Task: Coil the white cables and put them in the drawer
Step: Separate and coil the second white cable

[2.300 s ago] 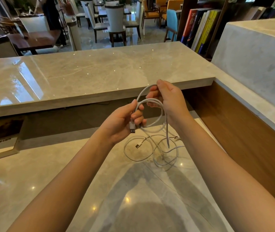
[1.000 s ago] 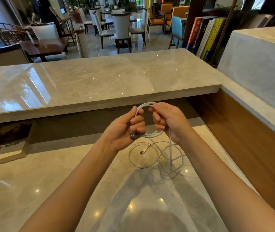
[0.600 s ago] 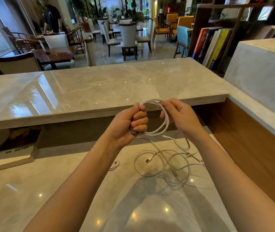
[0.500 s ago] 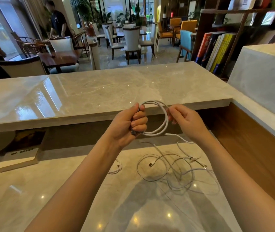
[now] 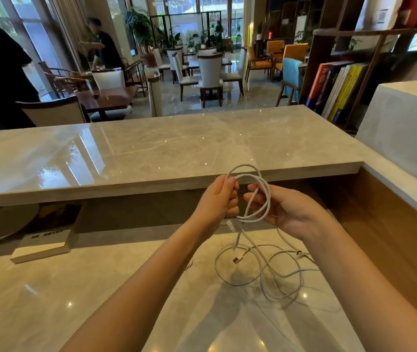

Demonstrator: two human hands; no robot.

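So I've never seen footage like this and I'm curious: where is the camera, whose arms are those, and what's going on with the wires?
There is no machine here. A person wears a wide-angle camera on the head, looking forward and down, so the two arms you see are their own. The left hand grips a coil of white cable, held above a marble counter. The right hand supports the loop's other side; whether it pinches the cable is hard to tell. One end hangs below the left hand. More loose white cables lie tangled on the counter. A book lies at the left, by a raised marble ledge. No drawer is in view.
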